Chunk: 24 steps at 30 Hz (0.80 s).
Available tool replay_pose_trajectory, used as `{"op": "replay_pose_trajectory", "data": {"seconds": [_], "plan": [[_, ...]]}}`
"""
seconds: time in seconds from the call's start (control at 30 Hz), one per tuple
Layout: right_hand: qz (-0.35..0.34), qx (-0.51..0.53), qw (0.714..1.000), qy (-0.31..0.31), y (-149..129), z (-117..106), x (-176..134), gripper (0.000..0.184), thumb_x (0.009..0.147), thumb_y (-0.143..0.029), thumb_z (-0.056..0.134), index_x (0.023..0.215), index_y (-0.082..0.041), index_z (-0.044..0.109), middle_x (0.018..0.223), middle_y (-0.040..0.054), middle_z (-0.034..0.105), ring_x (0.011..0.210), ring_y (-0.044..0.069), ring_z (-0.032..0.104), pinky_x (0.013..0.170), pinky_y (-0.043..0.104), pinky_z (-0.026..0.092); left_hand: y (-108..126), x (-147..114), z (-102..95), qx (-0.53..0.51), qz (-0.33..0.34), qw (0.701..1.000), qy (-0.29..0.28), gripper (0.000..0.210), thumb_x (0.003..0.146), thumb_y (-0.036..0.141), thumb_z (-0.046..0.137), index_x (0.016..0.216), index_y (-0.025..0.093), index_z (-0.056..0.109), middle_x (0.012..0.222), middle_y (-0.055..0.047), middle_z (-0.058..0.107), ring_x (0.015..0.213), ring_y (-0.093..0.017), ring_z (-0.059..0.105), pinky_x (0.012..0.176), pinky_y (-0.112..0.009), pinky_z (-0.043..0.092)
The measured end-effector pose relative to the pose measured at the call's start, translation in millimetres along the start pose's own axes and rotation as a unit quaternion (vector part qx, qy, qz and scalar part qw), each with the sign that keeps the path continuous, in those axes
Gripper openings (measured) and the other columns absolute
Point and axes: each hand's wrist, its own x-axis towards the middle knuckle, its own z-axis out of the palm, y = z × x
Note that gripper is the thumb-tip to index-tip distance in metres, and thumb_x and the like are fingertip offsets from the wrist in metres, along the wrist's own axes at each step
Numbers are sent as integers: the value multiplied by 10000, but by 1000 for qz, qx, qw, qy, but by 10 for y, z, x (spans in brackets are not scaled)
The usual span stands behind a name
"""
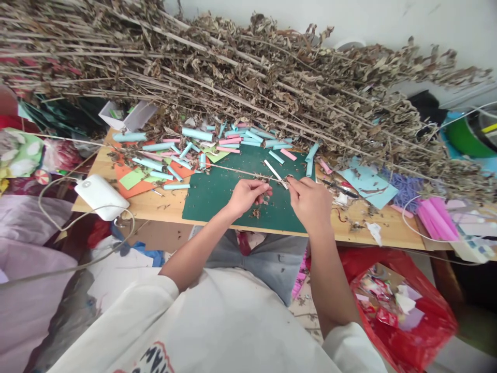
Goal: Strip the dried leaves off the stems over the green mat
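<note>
A long thin dried plant stem [233, 169] crosses above the green cutting mat [217, 202]. My right hand [312, 203] is closed around the stem near its right end, knuckles up. Beside it on the stem, my left hand [248, 198] has thumb and fingers pinched together at a dried leaf [265, 178]; its exact grip is partly hidden. A thin white stick-like piece [274, 170] slants down to the right fingertips, and I cannot tell whether they touch it. Brown leaf crumbs [255, 213] lie on the mat below my hands.
Bundled dried stalks [233, 67] spread across the back. Blue paper tubes [197, 134] and pink ones [230, 140] lie in front of them. A white power bank [101, 197] with a looping cable sits left. A red plastic bag [430, 331] of scraps stands lower right.
</note>
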Motion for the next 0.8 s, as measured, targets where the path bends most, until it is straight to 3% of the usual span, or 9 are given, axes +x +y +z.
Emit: {"op": "replay_pose_trajectory", "data": {"seconds": [0.17, 0.3, 0.47, 0.67, 0.8], "plan": [[35, 45, 998, -9, 17, 9, -4, 358, 952, -328, 425, 1151, -220, 702, 879, 85, 686, 726, 196, 564, 639, 310, 323, -47, 7, -53, 47, 12, 998, 35, 320, 793, 349, 691, 1046, 158, 737, 926, -60, 736, 466, -50, 467, 448, -195, 371], [54, 82, 995, -2, 8, 64, -37, 356, 939, -316, 444, 1185, -211, 678, 935, 97, 688, 794, 219, 593, 699, 318, 387, -27, -20, -62, -79, 5, 996, 39, 370, 757, 376, 746, 1063, 169, 724, 1155, -95, 691, 490, -20, 477, 444, -180, 385], [33, 162, 986, 14, -45, 130, -76, 374, 920, -310, 500, 1264, -219, 614, 955, 83, 684, 853, 227, 621, 787, 346, 460, -24, -54, -67, -195, -5, 978, 75, 374, 738, 423, 766, 929, 105, 720, 932, -108, 731, 584, -61, 608, 540, -174, 495], [28, 259, 965, 24, -77, 35, -77, 559, 870, -357, 604, 1395, -227, 462, 1051, 78, 691, 935, 227, 650, 883, 408, 510, -4, -166, -190, -146, 40, 983, 104, 399, 745, 462, 753, 898, 96, 710, 887, -116, 733, 667, -121, 676, 583, -201, 543], [9, 314, 949, 0, -111, -47, -42, 590, 842, -364, 646, 1389, -235, 467, 1090, 73, 691, 962, 223, 658, 926, 417, 509, -47, -260, -279, -134, 63, 981, 122, 388, 749, 467, 747, 893, 110, 704, 871, -99, 726, 656, -117, 671, 561, -197, 543]]}}
